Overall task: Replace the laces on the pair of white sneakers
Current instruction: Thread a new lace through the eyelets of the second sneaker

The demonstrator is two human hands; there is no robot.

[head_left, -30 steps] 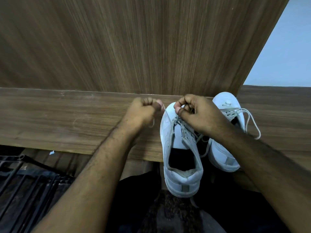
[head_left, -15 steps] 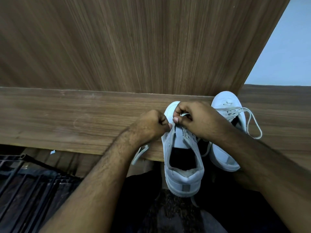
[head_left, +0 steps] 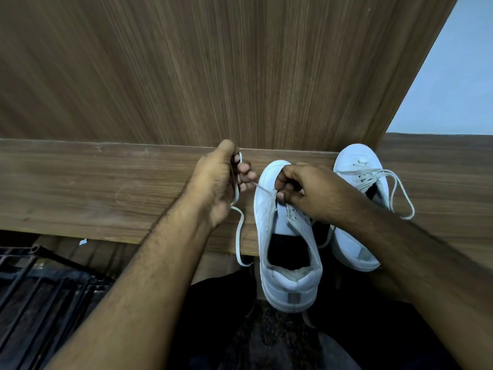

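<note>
Left hand [head_left: 217, 182] grips a lace [head_left: 240, 231] drawn leftward from the near sneaker [head_left: 286, 236], whose eyelets the right hand [head_left: 312, 193] pinches; far sneaker [head_left: 357, 209] stays laced.

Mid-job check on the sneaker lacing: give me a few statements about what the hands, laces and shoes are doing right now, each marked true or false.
1. The left hand grips a white lace that hangs past the shelf edge. True.
2. The right hand lies flat on the shelf. False: its fingers pinch at the eyelets of the near sneaker.
3. The far sneaker has no lace. False: a lace is threaded in it, loops loose.
4. The near sneaker's heel overhangs the shelf edge. True.
5. Both sneakers are white. True.
</note>
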